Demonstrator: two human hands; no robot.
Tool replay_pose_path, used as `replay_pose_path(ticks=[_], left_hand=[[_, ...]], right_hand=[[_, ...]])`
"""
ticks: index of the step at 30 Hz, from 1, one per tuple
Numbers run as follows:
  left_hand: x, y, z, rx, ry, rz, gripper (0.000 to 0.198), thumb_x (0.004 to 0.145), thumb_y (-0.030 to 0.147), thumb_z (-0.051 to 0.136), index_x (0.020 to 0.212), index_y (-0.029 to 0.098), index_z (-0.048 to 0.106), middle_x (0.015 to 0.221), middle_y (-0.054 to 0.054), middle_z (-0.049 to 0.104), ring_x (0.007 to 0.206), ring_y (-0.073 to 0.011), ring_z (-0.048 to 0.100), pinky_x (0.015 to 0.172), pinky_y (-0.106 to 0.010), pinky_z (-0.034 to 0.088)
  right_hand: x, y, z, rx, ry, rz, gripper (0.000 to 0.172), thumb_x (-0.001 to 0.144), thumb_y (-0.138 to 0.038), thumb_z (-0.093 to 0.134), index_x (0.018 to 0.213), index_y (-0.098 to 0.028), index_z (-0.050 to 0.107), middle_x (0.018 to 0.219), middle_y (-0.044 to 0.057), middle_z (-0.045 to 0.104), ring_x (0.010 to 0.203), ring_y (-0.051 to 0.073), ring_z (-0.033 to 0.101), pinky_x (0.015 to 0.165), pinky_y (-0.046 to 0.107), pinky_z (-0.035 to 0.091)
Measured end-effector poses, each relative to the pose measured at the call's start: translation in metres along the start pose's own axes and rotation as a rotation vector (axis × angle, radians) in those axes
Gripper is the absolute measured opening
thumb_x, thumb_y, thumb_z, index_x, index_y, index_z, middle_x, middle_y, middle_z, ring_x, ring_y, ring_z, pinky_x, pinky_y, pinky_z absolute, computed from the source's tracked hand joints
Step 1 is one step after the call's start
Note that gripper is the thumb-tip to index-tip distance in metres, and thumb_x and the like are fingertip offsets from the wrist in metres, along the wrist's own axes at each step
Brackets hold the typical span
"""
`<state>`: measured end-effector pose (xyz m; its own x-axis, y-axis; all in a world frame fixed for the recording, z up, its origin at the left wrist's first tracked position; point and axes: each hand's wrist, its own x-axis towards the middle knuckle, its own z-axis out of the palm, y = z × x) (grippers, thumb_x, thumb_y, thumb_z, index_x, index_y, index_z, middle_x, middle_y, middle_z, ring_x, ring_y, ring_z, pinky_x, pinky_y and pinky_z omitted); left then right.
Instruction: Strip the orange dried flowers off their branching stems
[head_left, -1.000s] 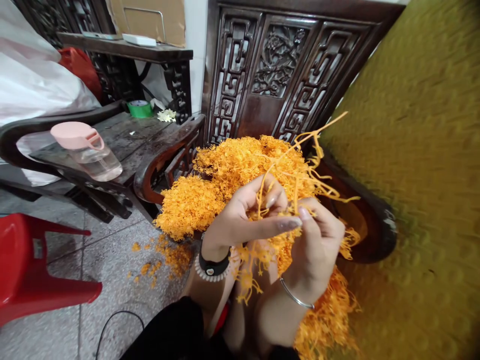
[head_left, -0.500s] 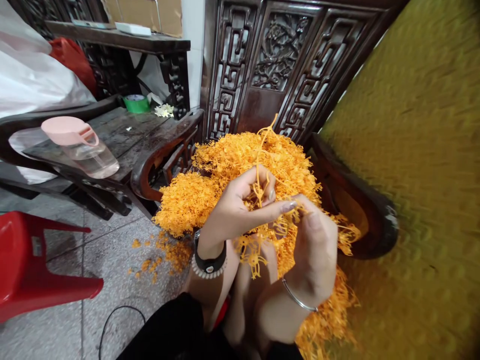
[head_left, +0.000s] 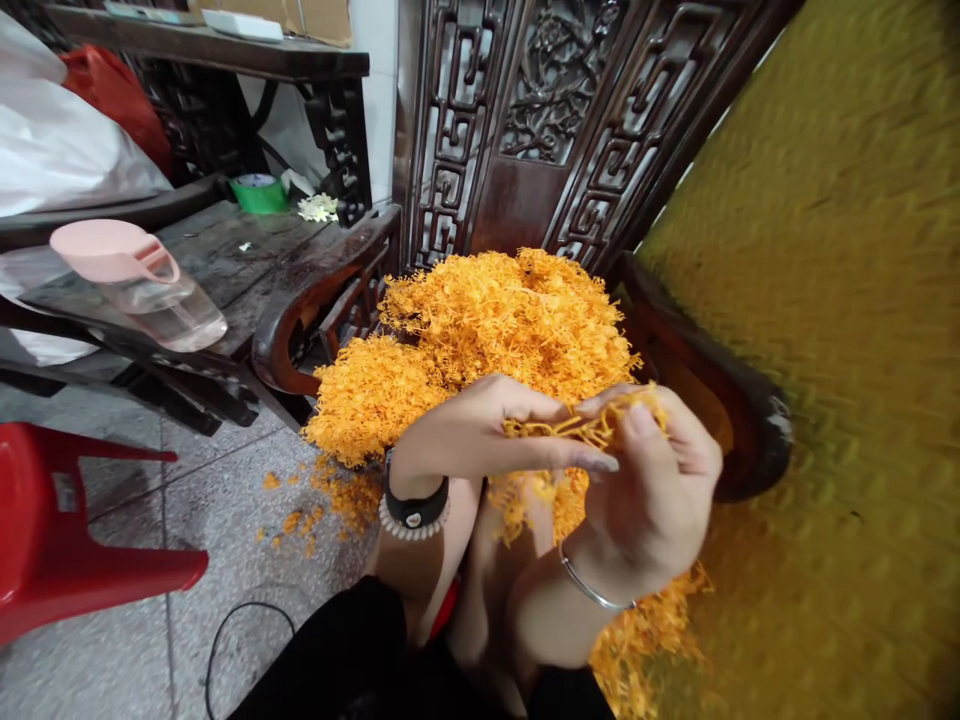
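Observation:
In front of my knees, a big pile of thin, branched orange plastic pieces (head_left: 510, 310) fills a dark wooden seat. My left hand (head_left: 480, 430), with a black wristband and a pale coiled band at the wrist, holds some orange strands (head_left: 559, 428) between thumb and fingers. Those strands run across to my right hand (head_left: 652, 490), which wears a silver bangle and pinches their other end between thumb and curled fingers. Both hands meet above my lap. More orange pieces (head_left: 514, 505) hang below the left hand; what holds them is hidden.
A dark wooden chair to the left carries a pink-lidded water bottle (head_left: 142, 285), green tape (head_left: 259, 193) and a white bag (head_left: 67, 130). A red stool (head_left: 67, 530) stands on the floor near a black cable (head_left: 214, 640). Fallen orange bits (head_left: 300, 520) lie on the tiles.
The long orange strand that stood upright from my left hand now lies sideways between both hands. My right hand has moved right and up, and the left fingers have swung down toward it.

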<state>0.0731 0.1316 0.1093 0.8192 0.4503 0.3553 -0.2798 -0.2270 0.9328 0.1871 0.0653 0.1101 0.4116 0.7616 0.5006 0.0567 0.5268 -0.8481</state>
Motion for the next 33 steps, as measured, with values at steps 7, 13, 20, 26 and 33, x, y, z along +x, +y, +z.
replay_pose_path(ticks=[7, 13, 20, 26, 33], left_hand=[[0.013, -0.001, 0.025, -0.318, -0.021, 0.163, 0.049, 0.087, 0.051, 0.046, 0.051, 0.018, 0.05, 0.049, 0.001, 0.047, 0.044, -0.0086, 0.043, 0.047, -0.025, 0.036], [0.009, 0.0, 0.024, -0.185, 0.283, 0.308, 0.044, 0.091, 0.04, 0.044, 0.055, 0.017, 0.055, 0.053, 0.0, 0.05, 0.051, -0.0085, 0.047, 0.052, -0.024, 0.038], [0.026, -0.009, 0.025, -0.148, 0.648, 0.202, 0.042, 0.082, 0.052, 0.055, 0.059, 0.018, 0.048, 0.054, 0.004, 0.039, 0.048, -0.0071, 0.034, 0.048, -0.022, 0.032], [0.029, -0.009, 0.022, -0.109, 0.899, 0.254, 0.044, 0.079, 0.049, 0.06, 0.056, 0.018, 0.04, 0.053, 0.006, 0.033, 0.047, -0.0063, 0.028, 0.047, -0.022, 0.03], [0.028, -0.01, 0.019, -0.027, 0.945, 0.29, 0.053, 0.077, 0.046, 0.064, 0.047, 0.017, 0.032, 0.047, 0.006, 0.026, 0.044, -0.0051, 0.024, 0.041, -0.022, 0.022]], right_hand=[[0.006, 0.0, 0.002, -0.023, 0.156, -0.022, 0.021, 0.081, -0.045, 0.053, 0.079, -0.025, 0.06, 0.067, 0.0, 0.053, 0.048, 0.01, 0.044, 0.04, 0.025, 0.033], [0.014, -0.009, -0.01, -0.109, -0.005, 0.031, 0.025, 0.075, -0.047, 0.06, 0.087, -0.025, 0.06, 0.068, 0.0, 0.052, 0.05, 0.011, 0.047, 0.042, 0.025, 0.038], [0.01, -0.008, -0.01, 0.124, 0.009, 0.069, 0.015, 0.082, -0.036, 0.053, 0.09, -0.025, 0.061, 0.06, -0.004, 0.039, 0.043, 0.007, 0.028, 0.037, 0.022, 0.023], [0.003, 0.009, -0.003, -0.148, 0.011, 0.074, 0.011, 0.084, -0.029, 0.053, 0.077, -0.023, 0.059, 0.073, 0.0, 0.048, 0.059, 0.009, 0.041, 0.048, 0.021, 0.035], [-0.003, 0.021, 0.003, -0.197, -0.008, 0.043, 0.028, 0.085, -0.048, 0.049, 0.075, -0.023, 0.056, 0.069, 0.001, 0.046, 0.068, 0.014, 0.046, 0.054, 0.025, 0.038]])
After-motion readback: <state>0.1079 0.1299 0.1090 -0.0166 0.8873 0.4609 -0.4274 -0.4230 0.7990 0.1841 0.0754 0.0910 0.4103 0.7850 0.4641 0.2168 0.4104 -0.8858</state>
